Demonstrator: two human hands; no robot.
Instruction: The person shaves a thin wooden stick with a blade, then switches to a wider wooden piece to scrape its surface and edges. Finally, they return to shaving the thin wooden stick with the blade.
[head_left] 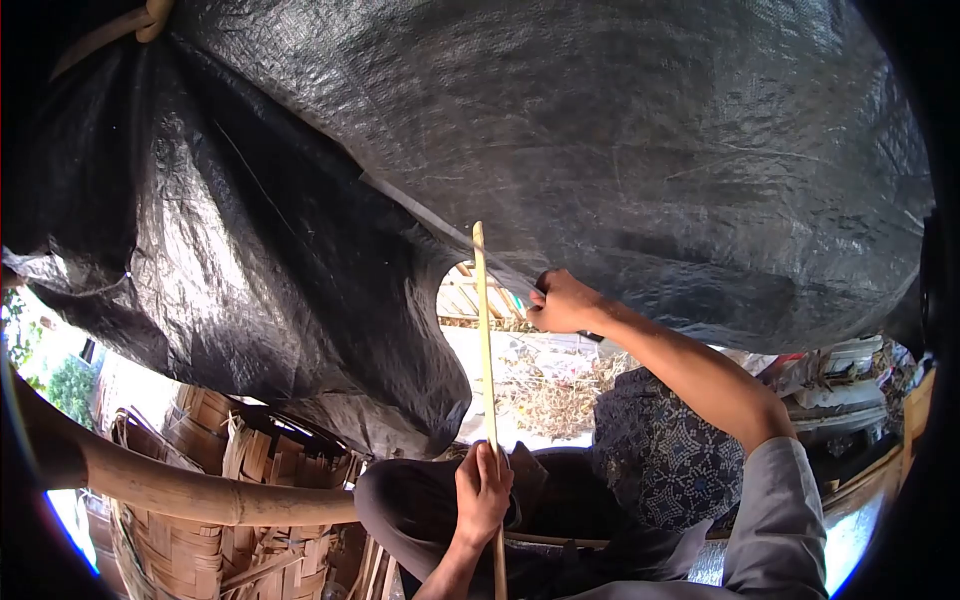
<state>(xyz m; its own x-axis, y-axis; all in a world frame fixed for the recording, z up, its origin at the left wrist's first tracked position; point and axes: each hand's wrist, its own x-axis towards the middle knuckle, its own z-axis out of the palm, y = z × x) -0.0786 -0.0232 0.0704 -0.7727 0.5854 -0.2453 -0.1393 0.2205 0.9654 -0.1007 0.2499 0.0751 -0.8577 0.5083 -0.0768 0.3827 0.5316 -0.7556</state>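
Note:
A long, pale bamboo strip (485, 340) stands nearly upright in front of me, its rounded top end before the dark tarp. My left hand (483, 490) is closed around its lower part, just above my lap. To the right of the strip, my right hand (562, 302) is closed on the dark handle of a knife (515, 280). The blade reaches up and left from the hand and meets or crosses the strip near its upper end; whether they touch is unclear.
A dark tarp (600, 150) hangs low overhead and at left. A thick bamboo pole (220, 500) crosses at lower left, before woven bamboo baskets (170, 545). Patterned blue cloth (690, 460) lies beside my legs. Dry plant litter (560, 390) covers ground beyond.

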